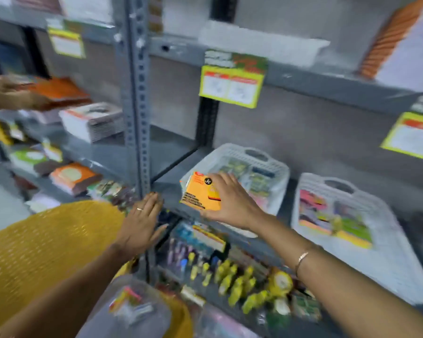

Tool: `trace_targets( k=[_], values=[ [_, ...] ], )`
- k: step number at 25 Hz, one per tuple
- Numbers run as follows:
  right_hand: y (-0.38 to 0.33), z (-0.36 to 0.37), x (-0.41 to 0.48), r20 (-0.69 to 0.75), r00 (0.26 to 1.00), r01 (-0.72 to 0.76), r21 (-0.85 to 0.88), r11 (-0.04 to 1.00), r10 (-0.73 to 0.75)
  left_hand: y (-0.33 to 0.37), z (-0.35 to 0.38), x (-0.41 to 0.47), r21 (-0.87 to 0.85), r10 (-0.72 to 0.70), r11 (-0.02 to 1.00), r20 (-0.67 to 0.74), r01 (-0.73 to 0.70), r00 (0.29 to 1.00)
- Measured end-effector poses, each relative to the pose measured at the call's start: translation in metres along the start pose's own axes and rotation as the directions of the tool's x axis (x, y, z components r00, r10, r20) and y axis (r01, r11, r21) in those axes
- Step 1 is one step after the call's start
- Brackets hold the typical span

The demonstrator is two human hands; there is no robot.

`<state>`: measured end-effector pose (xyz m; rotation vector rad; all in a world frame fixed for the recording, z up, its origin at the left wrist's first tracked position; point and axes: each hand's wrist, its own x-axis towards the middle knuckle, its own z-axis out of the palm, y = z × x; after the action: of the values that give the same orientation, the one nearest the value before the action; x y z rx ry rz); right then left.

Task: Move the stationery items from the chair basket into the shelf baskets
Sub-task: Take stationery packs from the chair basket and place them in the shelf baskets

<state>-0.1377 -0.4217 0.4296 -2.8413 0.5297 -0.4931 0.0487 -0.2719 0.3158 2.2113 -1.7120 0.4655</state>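
My right hand (232,203) grips an orange packet (200,191) and holds it at the front left corner of a white shelf basket (266,152) that holds several packets. A second white shelf basket (376,254) with colourful pads stands to its right on the same grey shelf. My left hand (142,220) is flat and open, fingers apart, near the grey shelf upright, holding nothing. At the bottom edge a clear basket (142,311) with small packed items sits on a yellow chair (42,252). The picture is blurred by motion.
The grey metal shelf upright (137,118) stands between my hands. Stacks of notebooks (93,120) lie on the left shelves, where another person's hand (7,93) holds an orange book. Yellow glue bottles (230,281) and pens fill the lower shelf. Yellow price tags (232,86) hang above.
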Motion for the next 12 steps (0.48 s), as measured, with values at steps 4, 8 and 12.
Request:
trace_targets(
  k=[4, 8, 12],
  values=[
    [0.073, -0.068, -0.046, -0.044, 0.968, -0.249, -0.086, 0.965, 0.246, 0.107, 0.005, 0.045, -0.030, 0.379, 0.923, -0.097, -0.383, 0.920],
    [0.136, -0.103, -0.113, -0.081, 0.887, -0.462, -0.151, 0.874, 0.455, 0.206, 0.025, 0.067, -0.132, 0.569, 0.787, -0.222, -0.603, 0.792],
    [0.177, -0.110, -0.167, 0.023, 0.789, -0.602, -0.166, 0.781, 0.614, 0.247, 0.061, 0.062, -0.261, 0.506, 0.820, -0.084, -0.509, 0.858]
  ],
)
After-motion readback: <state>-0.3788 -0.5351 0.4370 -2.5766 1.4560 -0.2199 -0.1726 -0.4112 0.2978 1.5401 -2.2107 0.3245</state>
